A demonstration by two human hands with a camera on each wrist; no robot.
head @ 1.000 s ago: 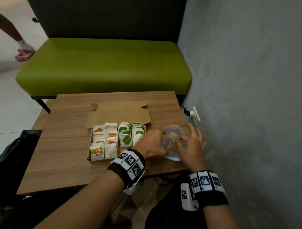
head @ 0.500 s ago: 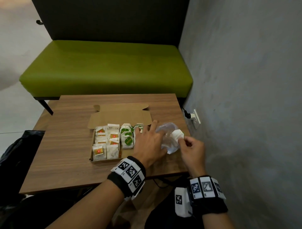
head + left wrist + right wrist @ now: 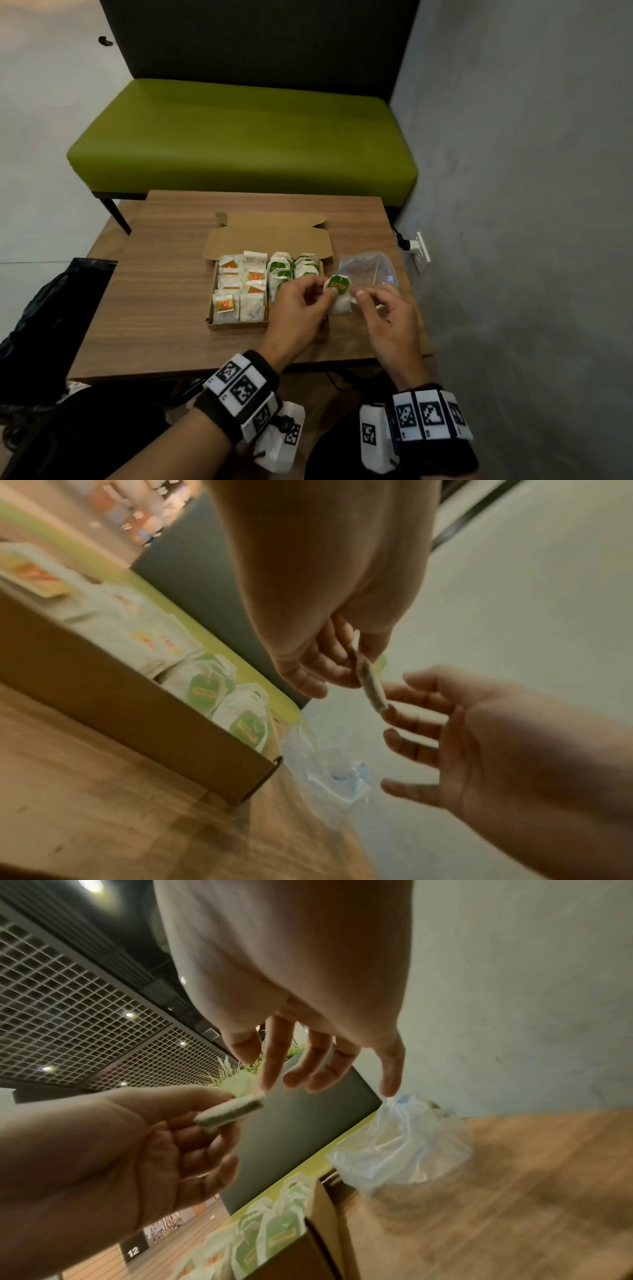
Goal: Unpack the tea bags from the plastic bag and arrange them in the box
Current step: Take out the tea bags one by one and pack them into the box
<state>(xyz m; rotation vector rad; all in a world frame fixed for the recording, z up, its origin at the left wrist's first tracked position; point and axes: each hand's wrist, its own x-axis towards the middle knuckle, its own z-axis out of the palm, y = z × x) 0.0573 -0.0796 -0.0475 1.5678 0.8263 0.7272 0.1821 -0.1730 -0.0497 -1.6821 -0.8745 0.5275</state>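
Over the table, just right of the box, my left hand (image 3: 322, 291) pinches a white tea bag (image 3: 339, 294) with a green tag. The left wrist view shows the tea bag (image 3: 369, 688) edge-on between thumb and fingers. My right hand (image 3: 359, 294) is open, its straight fingers (image 3: 274, 1069) touching the tea bag's (image 3: 229, 1112) free end. The clear plastic bag (image 3: 370, 270) lies crumpled on the table behind my hands. The open cardboard box (image 3: 236, 325) holds rows of tea bags, orange-tagged on the left and green-tagged (image 3: 279, 265) on the right.
The wooden table (image 3: 164, 308) stands against a grey wall (image 3: 513, 240) on the right, where a plugged wall socket (image 3: 419, 251) sits. A green bench (image 3: 239, 137) stands behind it. A black bag (image 3: 51, 308) lies at the left. The box lid (image 3: 270, 236) stands open at the back.
The tea bag has come out of the plastic bag, which now lies released on the table. My left hand has left the bag and taken hold of the tea bag.
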